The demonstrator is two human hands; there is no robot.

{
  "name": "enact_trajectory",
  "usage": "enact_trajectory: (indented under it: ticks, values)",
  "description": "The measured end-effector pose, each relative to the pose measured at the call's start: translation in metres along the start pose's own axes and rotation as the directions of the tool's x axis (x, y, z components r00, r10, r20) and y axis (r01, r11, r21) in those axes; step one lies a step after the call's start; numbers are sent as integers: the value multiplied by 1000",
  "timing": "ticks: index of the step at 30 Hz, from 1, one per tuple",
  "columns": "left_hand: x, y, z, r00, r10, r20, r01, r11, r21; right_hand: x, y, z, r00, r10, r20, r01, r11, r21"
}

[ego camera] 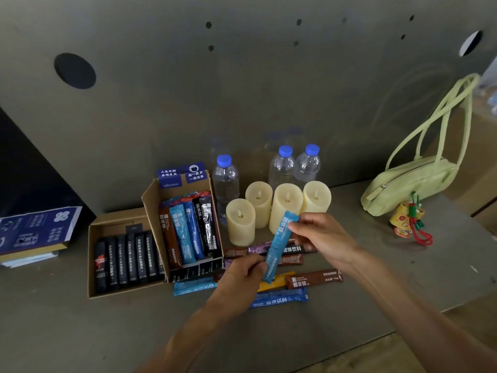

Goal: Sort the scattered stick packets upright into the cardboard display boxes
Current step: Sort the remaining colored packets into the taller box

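A light-blue stick packet [278, 247] is held tilted above the table. My right hand [321, 238] pinches its top end and my left hand [243, 274] grips its lower end. Beneath it lie several scattered packets: a brown one [313, 278], a yellow one [274, 284], a dark-blue one [279, 298], a light-blue one [193, 288] and a purple one [259, 249]. Left of the hands stands a tall cardboard display box [150, 200] with several coloured packets upright in it. A lower cardboard box [92, 265] beside it holds a row of black packets [129, 259].
Several cream pillar candles [240, 222] stand right behind the scattered packets, with three water bottles [226, 181] behind them at the wall. A green handbag [408, 181] with a charm leans at the back right. Blue printed boxes [35, 232] are stacked at the far left.
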State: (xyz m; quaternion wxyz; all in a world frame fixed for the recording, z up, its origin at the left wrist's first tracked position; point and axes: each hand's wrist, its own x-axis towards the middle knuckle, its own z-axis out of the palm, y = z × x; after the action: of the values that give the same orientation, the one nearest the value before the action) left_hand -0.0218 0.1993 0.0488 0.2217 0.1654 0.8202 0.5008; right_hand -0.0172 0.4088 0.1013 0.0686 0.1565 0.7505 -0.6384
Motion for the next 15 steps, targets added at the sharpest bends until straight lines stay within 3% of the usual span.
enact_trajectory:
  ticks: [4,10,15]
  values:
    - [-8,4,-4,996,25,-88,-30,998,-55,3,-2,8,1000,-11,-8,11,1000,6]
    - [-27,0,-22,973,30,-227,-40,998,-40,-2,-18,40,993,-75,95,75,997,1]
    - [-36,-17,-44,903,-35,-428,2,997,-75,1,-14,91,971,-116,210,166,957,-238]
